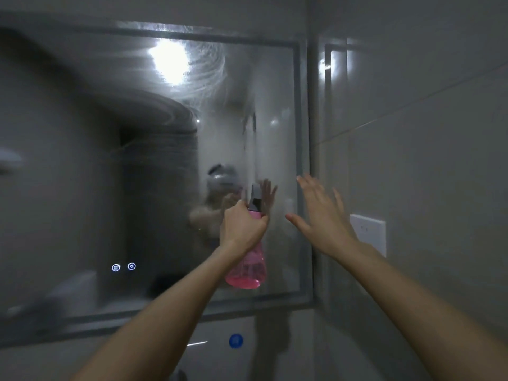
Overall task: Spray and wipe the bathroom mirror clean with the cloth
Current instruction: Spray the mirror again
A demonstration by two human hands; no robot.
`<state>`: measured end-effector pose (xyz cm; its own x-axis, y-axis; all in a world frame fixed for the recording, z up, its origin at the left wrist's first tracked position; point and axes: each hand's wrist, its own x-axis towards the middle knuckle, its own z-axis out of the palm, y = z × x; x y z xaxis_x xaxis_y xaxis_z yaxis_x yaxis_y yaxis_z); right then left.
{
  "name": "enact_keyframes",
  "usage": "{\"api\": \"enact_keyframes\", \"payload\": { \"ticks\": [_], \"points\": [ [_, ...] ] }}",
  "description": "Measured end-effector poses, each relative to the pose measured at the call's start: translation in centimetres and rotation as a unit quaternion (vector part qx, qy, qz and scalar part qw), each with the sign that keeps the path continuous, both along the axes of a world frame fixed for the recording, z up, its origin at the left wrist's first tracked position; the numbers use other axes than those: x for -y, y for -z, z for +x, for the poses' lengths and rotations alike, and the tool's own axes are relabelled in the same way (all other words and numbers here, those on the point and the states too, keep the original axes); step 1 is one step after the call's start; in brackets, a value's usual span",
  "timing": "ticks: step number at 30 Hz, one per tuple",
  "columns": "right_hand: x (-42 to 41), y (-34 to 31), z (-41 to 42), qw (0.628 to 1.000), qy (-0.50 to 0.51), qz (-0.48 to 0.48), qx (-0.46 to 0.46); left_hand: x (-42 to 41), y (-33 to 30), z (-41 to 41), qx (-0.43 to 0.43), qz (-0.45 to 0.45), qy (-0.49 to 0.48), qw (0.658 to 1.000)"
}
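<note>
Mirror (165,166) cut off at the left edge, its far-left part smeared by motion blur and its glass hazed, so reflections stay mostly unreadable. Neck and trigger of the pink spray bottle (248,268) hidden under the curled fingers of the left hand (243,226); nozzle tip blurred against the glass. Both forearms cropped by the bottom edge. Two lit icons (123,267) on the mirror too small to read. White wall plate (369,232) partly covered by the right hand (321,215) and wrist. Blue round object (235,340) below the mirror too blurred to identify.
</note>
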<state>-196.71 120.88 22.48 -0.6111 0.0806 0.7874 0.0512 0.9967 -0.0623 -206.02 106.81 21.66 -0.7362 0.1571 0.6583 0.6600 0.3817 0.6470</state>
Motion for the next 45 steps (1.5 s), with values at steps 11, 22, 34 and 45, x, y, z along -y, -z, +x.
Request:
{"api": "enact_keyframes", "payload": {
  "ticks": [11,22,34,45],
  "points": [
    [0.8,7.6,0.6,0.996,-0.018,-0.063,0.055,-0.2,10.2,0.7,0.071,-0.018,-0.005,0.997],
    [0.8,11.9,0.8,0.992,-0.009,-0.083,0.097,-0.1,19.9,1.9,0.167,0.033,-0.018,0.985],
    [3.8,15.8,-1.7,0.982,-0.050,-0.104,0.150,4.8,20.5,1.0,0.109,0.018,-0.046,0.993],
    [22.9,20.3,-7.1,0.931,-0.241,-0.108,0.250,23.3,23.2,3.9,0.135,0.036,-0.195,0.971]
  ]
}}
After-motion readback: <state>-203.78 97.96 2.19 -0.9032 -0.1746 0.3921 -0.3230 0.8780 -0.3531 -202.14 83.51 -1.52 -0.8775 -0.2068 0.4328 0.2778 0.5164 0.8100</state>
